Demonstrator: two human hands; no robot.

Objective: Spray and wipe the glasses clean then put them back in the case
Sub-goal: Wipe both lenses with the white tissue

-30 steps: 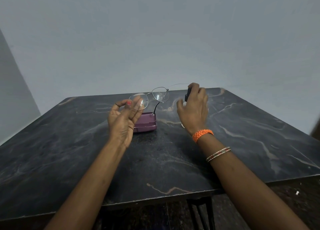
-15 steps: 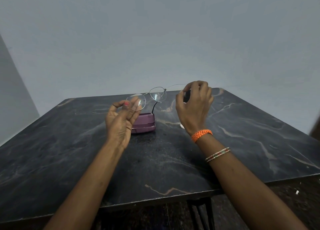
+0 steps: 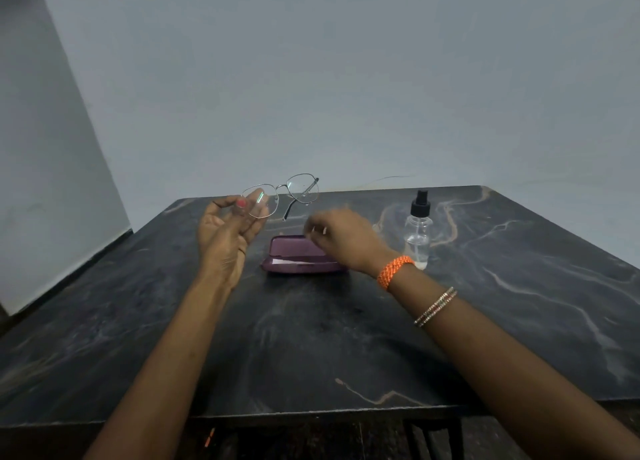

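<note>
My left hand (image 3: 227, 234) holds thin metal-framed glasses (image 3: 281, 194) up in the air by the left lens, above the table. A purple glasses case (image 3: 298, 257) lies open on the dark marble table (image 3: 311, 338) with something white inside it. My right hand (image 3: 343, 236), blurred with motion, hovers over the case's right end with fingers loosely apart and nothing visible in them. A small clear spray bottle (image 3: 419, 229) with a black nozzle stands upright on the table to the right of the case, apart from my right hand.
A grey wall rises just behind the table's far edge. The table's front edge runs near the bottom of the view, with dark frame legs (image 3: 433, 439) below it.
My right hand let go of the spray bottle, which now stands on the table, and moved left to the case. The glasses stay held up in my left hand.
</note>
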